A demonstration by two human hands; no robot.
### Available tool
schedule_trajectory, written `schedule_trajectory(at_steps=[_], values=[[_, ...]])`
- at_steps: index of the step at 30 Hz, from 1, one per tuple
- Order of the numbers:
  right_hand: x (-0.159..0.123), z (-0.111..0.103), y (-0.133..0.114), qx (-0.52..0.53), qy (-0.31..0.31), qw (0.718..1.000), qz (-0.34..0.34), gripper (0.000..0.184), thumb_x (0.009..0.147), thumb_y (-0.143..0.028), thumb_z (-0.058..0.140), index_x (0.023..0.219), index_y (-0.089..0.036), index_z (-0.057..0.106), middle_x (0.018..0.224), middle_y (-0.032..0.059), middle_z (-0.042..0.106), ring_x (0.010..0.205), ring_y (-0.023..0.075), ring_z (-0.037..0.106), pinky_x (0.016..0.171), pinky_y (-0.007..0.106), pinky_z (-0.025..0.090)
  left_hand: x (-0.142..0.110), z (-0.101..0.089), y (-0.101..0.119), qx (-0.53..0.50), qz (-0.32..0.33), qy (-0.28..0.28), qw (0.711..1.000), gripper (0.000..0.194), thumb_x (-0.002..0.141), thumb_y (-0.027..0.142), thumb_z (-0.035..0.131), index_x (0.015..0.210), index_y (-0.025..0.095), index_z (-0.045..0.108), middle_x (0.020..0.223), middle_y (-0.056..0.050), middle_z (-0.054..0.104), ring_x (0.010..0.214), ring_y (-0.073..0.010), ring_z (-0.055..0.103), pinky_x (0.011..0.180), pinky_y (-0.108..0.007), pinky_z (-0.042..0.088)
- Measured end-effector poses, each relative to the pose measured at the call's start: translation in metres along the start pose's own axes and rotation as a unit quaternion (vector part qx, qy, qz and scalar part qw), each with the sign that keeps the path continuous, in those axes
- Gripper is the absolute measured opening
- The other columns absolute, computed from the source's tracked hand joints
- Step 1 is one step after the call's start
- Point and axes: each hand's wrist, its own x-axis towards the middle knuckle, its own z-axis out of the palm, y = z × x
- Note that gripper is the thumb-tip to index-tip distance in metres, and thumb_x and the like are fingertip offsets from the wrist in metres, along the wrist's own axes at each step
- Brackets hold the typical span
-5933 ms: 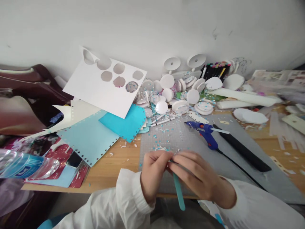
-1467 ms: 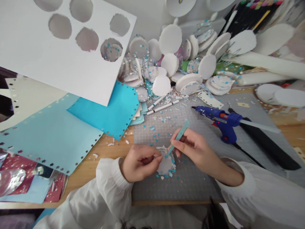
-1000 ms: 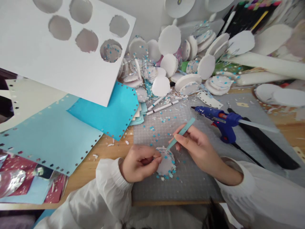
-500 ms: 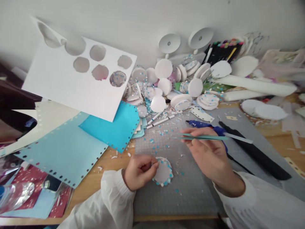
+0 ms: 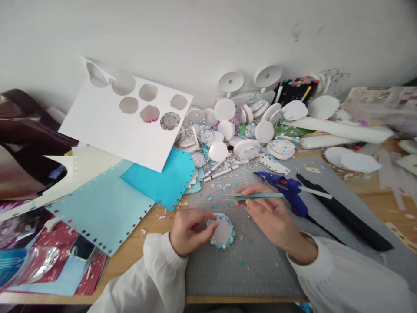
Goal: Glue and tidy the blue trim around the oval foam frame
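A white disc (image 5: 223,232) with small blue and white stars round its rim lies on the grey cutting mat (image 5: 241,278). My left hand (image 5: 189,230) has its thumb and index finger on the disc's upper left edge; its other fingers are curled in. In my right hand (image 5: 269,217) is a pair of teal tweezers (image 5: 260,195), held level between thumb and fingers above the mat. Their tips point left, beyond the disc's far side. Whether the tips hold anything is too small to tell. Tiny stars are scattered near the tips.
Behind my right hand lies a blue glue gun (image 5: 295,198) with a glue stick in it, beside a long black strip (image 5: 352,217). White discs (image 5: 224,109) crowd the back. A holed white board (image 5: 130,134) and punched blue sheets (image 5: 104,208) spread to the left.
My right hand with the tweezers has moved left, nearer the disc. The disc has shifted slightly away from me, and my left thumb and index finger have parted a little. The view has tilted.
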Motion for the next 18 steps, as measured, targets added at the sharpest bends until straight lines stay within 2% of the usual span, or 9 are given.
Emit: schedule_trajectory(at_steps=[4, 7, 9, 11, 15, 18], values=[[0.001, 0.001, -0.001, 0.016, 0.002, 1.000, 0.022, 0.012, 0.084, -0.033, 0.063, 0.093, -0.025, 0.062, 0.102, 0.0047, 0.066, 0.093, 0.0185, 0.063, 0.085, 0.038, 0.053, -0.001, 0.000, 0.000, -0.015, -0.007, -0.016, 1.000, 0.019, 0.082, 0.028, 0.061, 0.076, 0.014, 0.072, 0.043, 0.008, 0.037, 0.040, -0.0055, 0.032, 0.042, -0.018, 0.026], [0.005, 0.000, -0.004, 0.032, 0.019, 0.998, 0.042, 0.015, 0.082, -0.037, 0.065, 0.092, -0.027, 0.061, 0.097, 0.0040, 0.068, 0.089, 0.0187, 0.065, 0.083, 0.039, 0.055, 0.000, -0.002, -0.001, -0.085, -0.084, -0.015, 0.993, 0.024, 0.083, 0.032, 0.061, 0.079, 0.011, 0.072, 0.044, 0.009, 0.027, 0.040, -0.0053, 0.024, 0.040, -0.019, 0.020], [0.006, 0.000, -0.005, 0.032, 0.022, 0.998, 0.049, 0.016, 0.080, -0.038, 0.066, 0.090, -0.027, 0.061, 0.096, 0.0035, 0.068, 0.089, 0.0190, 0.065, 0.082, 0.040, 0.055, 0.001, -0.005, -0.001, -0.159, -0.158, 0.002, 0.975, 0.028, 0.082, 0.037, 0.063, 0.082, 0.010, 0.072, 0.046, 0.010, 0.022, 0.042, -0.0054, 0.020, 0.040, -0.020, 0.016], [0.005, 0.000, -0.005, 0.033, 0.005, 0.998, 0.052, 0.016, 0.080, -0.039, 0.067, 0.090, -0.027, 0.062, 0.096, 0.0035, 0.067, 0.090, 0.0192, 0.065, 0.083, 0.040, 0.054, 0.003, -0.007, -0.002, -0.218, -0.202, 0.022, 0.955, 0.031, 0.078, 0.041, 0.066, 0.084, 0.010, 0.072, 0.048, 0.010, 0.020, 0.044, -0.0054, 0.019, 0.042, -0.020, 0.015], [-0.001, 0.004, -0.003, 0.043, -0.061, 0.995, 0.072, 0.012, 0.083, -0.035, 0.064, 0.091, -0.026, 0.064, 0.098, 0.0037, 0.066, 0.090, 0.0175, 0.063, 0.083, 0.037, 0.053, 0.004, -0.006, -0.002, -0.305, -0.232, 0.021, 0.923, 0.032, 0.071, 0.039, 0.074, 0.089, 0.012, 0.073, 0.048, 0.010, 0.020, 0.044, -0.0048, 0.018, 0.043, -0.020, 0.015], [-0.004, 0.007, 0.001, 0.037, -0.092, 0.990, 0.099, 0.010, 0.085, -0.031, 0.063, 0.093, -0.026, 0.064, 0.099, 0.0031, 0.066, 0.091, 0.0171, 0.064, 0.083, 0.036, 0.052, 0.003, -0.002, -0.001, -0.377, -0.256, 0.010, 0.890, 0.031, 0.067, 0.038, 0.078, 0.087, 0.014, 0.074, 0.047, 0.010, 0.021, 0.044, -0.0045, 0.019, 0.044, -0.019, 0.017]])
